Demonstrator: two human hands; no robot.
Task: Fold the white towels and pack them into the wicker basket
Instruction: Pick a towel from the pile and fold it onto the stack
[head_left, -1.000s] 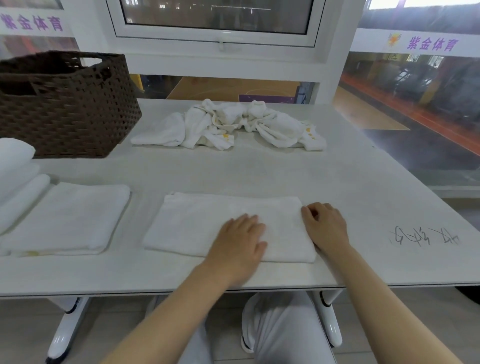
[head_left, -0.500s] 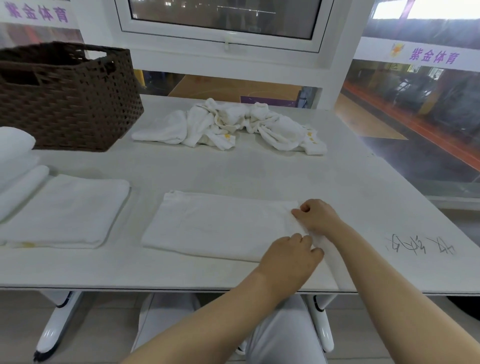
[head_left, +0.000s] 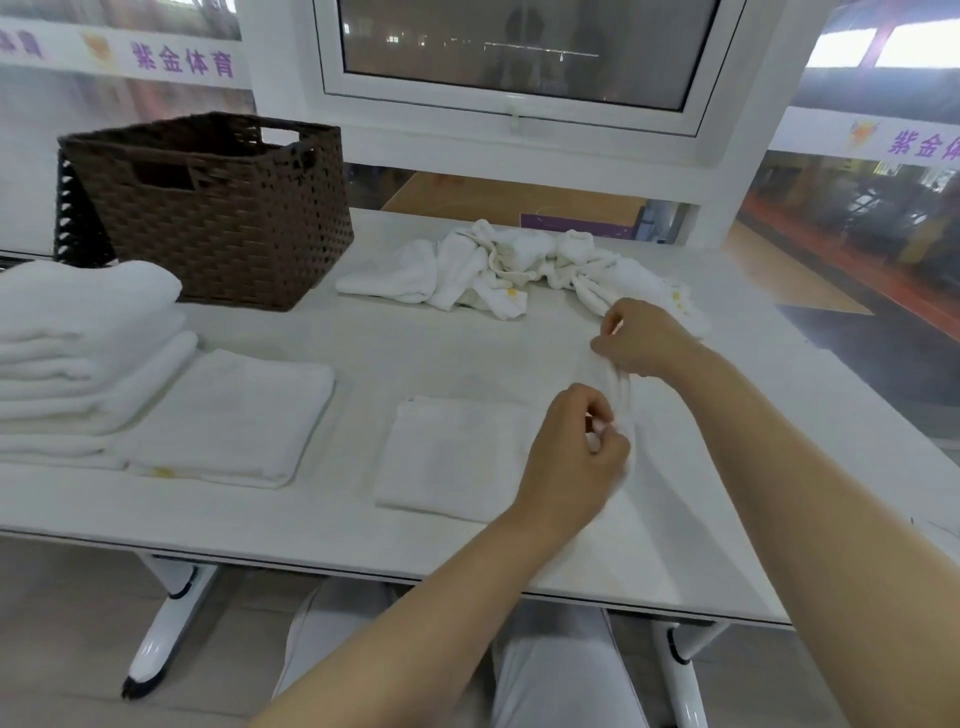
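A half-folded white towel (head_left: 452, 457) lies near the table's front edge. Its right end is lifted off the table. My left hand (head_left: 571, 457) pinches the near corner of that end, and my right hand (head_left: 644, 343) pinches the far corner, slightly higher. A folded towel (head_left: 234, 415) lies to the left. Beside it stands a stack of folded towels (head_left: 78, 353). Several crumpled unfolded towels (head_left: 519, 270) lie in a heap at the back of the table. The brown wicker basket (head_left: 218, 208) stands at the back left; its inside is hidden.
The white table (head_left: 415, 353) runs up to a window wall behind it. Handwriting marks the table's right edge (head_left: 935, 530). My legs in white trousers (head_left: 561, 675) show under the front edge, between the table's white legs.
Both hands went from pressing flat on the towel to pinching its right-hand corners and lifting that end up and leftward. The view has shifted right and closer.
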